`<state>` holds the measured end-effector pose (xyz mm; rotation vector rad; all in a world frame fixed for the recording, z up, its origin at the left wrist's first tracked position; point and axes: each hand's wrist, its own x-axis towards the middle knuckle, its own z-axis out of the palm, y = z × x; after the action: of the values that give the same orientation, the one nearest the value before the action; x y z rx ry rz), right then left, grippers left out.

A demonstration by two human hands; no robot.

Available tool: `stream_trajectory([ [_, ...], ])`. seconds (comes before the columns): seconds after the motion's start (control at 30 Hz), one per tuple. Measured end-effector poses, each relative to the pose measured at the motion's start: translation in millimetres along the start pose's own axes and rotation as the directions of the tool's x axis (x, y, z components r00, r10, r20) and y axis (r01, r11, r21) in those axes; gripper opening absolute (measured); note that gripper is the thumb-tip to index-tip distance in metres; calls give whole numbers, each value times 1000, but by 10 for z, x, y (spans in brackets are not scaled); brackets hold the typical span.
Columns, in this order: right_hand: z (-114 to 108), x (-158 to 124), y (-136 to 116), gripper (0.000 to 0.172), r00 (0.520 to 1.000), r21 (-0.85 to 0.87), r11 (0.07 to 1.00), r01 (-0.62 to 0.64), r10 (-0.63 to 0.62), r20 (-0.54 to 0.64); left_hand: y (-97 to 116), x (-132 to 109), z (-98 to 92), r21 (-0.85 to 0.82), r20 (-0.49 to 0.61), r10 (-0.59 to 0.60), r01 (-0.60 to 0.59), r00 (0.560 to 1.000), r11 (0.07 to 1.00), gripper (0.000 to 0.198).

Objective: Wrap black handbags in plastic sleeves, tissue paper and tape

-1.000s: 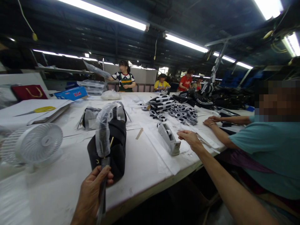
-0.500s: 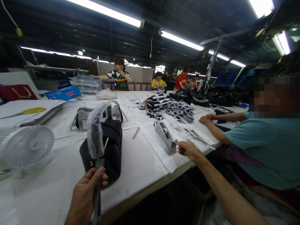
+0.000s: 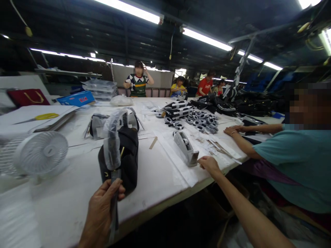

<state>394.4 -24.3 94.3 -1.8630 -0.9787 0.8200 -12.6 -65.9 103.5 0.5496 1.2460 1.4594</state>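
Head: left hand clamps strap; right hand, fingers together, by dispenser near table edge

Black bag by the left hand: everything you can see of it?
The black bag looks like soft, smooth leather or similar, with gold-coloured fittings. Its handle arches above it, wrapped in cloudy plastic. At the near end, the left hand pinches a dark strap between thumb and fingers. The bag appears to rest on the white table, one end toward the camera. Contents and underside are hidden.
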Motion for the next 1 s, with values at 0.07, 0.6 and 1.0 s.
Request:
stream_trajectory([
  [0.07,42,-142,-71,17,1000,-50,999,-8,8,-11,-27,-22,-12,4,44,21,-21,999,1000,48],
  [0.6,1677,-1718,-1541,24,588,306,917,255,-398,704,-74,-158,-46,22,119,168,-172,979,985,34],
  [1.0,2077,-1413,-1472,24,648,63,926,372,-308,696,-91,-152,-60,104,161,221,-239,962,966,38],
])
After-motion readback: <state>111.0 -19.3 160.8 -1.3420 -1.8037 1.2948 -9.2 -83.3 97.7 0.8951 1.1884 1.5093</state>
